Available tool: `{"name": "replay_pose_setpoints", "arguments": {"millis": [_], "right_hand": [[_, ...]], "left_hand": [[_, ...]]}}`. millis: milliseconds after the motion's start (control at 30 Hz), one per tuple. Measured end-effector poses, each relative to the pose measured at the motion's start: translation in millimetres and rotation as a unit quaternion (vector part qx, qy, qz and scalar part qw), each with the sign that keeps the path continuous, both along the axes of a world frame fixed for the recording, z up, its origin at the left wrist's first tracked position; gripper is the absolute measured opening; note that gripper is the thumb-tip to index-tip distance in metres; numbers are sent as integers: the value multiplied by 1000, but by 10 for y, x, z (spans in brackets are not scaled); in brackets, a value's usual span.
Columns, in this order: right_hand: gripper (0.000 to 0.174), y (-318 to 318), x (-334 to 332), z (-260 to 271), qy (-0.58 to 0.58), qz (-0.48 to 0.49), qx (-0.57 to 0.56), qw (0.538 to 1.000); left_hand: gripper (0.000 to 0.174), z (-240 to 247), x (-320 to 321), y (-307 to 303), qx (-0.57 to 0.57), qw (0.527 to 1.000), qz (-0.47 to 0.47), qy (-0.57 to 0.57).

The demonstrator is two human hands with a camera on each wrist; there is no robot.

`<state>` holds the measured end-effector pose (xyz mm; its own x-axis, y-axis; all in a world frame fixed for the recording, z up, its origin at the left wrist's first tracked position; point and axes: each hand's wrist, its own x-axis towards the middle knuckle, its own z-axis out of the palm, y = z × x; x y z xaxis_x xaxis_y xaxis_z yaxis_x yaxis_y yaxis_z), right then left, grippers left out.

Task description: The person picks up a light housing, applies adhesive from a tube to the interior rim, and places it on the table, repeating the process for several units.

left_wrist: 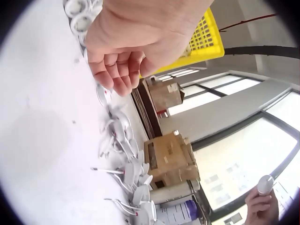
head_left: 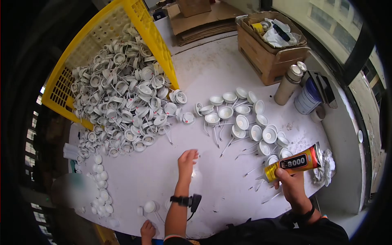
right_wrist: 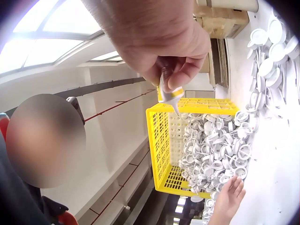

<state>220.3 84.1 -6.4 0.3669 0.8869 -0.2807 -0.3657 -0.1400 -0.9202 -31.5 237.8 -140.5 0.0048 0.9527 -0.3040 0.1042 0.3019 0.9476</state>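
Observation:
My right hand (head_left: 293, 185) grips a yellow, black and red glue tube (head_left: 300, 161) marked E-8000, its pale nozzle (right_wrist: 172, 101) aimed downward in the right wrist view. Bent and holding nothing, the fingers of my left hand (head_left: 187, 162) hover over the middle of the white table (head_left: 139, 175). Beyond the hands, white cup-shaped lamp parts (head_left: 225, 112) with wire leads stand in a loose group, reaching to beside the tube. Nearer the front edge lies another white cup-shaped part (head_left: 150, 206), with another person's hand (head_left: 148, 231) just below it.
A tipped yellow crate (head_left: 163, 53) spills a heap of white lamp parts (head_left: 122, 90). White round caps (head_left: 102, 184) line the left side. At the back are flat cardboard (head_left: 204, 22), a carton (head_left: 269, 53), a flask (head_left: 289, 83) and a tub (head_left: 307, 98). Crumpled foil (head_left: 325, 169) lies right.

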Motion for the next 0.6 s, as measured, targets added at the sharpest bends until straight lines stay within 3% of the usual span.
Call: {"name": "replay_pose_setpoints", "arguments": {"millis": [133,200,267,400,533,600], "right_hand": [[19,122,173,-128,9,-28,-11,999],[19,159,244,-200,8,-42,-35,998],[19,190,297,-258,4,-48,-44,998],[19,216,332,-346,12,-48,-54,997],[19,229,288,-300,10,-43,-52,998],[19,217,248,-253,10,-33,-47,998]], "left_hand": [[37,-544,591,802,-18,999,-13,27],[42,-805,745,1120,-130,981,-44,134],[44,-982,865,1276,-113,977,-45,178],[51,-1098,942,1314,-73,962,-31,263],[51,-1045,849,1235,-89,962,-15,256],[36,-990,735,1147,-87,956,23,280]]}}
